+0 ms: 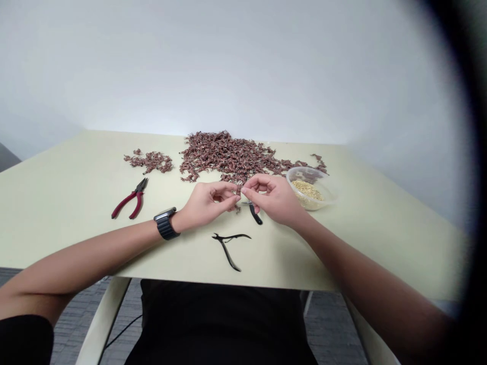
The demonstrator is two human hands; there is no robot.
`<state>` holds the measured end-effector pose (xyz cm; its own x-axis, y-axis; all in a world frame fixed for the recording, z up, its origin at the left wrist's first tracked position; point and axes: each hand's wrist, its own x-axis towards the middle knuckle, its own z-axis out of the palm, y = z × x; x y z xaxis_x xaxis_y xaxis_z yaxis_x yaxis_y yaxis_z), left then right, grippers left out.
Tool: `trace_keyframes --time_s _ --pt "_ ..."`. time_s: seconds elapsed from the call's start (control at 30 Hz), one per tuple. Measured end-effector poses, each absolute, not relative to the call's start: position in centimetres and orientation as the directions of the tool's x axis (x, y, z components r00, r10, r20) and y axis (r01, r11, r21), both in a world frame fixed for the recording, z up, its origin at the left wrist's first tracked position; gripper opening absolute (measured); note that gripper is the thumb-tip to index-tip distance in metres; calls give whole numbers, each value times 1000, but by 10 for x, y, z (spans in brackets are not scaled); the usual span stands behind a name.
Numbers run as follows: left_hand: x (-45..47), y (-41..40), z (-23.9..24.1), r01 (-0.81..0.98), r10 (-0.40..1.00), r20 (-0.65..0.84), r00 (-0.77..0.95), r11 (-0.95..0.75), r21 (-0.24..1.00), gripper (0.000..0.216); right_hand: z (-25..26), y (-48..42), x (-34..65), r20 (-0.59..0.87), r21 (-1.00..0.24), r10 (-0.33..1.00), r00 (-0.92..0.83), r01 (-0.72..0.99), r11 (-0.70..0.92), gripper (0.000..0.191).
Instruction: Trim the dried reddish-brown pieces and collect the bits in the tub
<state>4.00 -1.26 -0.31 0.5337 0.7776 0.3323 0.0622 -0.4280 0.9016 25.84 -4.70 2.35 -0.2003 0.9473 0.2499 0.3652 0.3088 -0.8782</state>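
Observation:
My left hand [205, 204], with a dark watch on its wrist, pinches a small brown piece [238, 189] with wiry ends. Thumb and forefinger of my right hand [277, 200] are pressed together at the same piece, so the fingertips nearly meet. What exactly the right fingertips grip is too small to make out. Just below, another small brown piece [238, 208] lies on the table. Partly under my right hand rests a black-handled tool [255, 215], its head largely hidden. Behind the hands spreads a large heap of similar brown pieces [228, 156].
Red-handled pliers [133, 199] lie at left, below a smaller brown heap [151, 161]. Black nippers [227, 247] rest near the front edge of the pale table [68, 203]. A clear plastic bowl [330, 196] holding small gold-coloured pieces [307, 190] stands beside my right wrist.

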Motion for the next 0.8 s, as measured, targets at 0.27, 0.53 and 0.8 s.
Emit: trace_keyframes --time_s 0.27,0.53,0.8 --pt "41 -10 -4 -20 800 267 538 -304 952 43 18 -47 258 579 -535 777 -247 604 591 11" --pt "41 -9 2 -49 807 224 546 -237 970 41 19 -47 259 613 -491 749 -252 621 611 11" --pt "43 -7 6 -118 776 180 604 -136 984 36 21 -50 259 653 -435 719 -239 659 614 11"
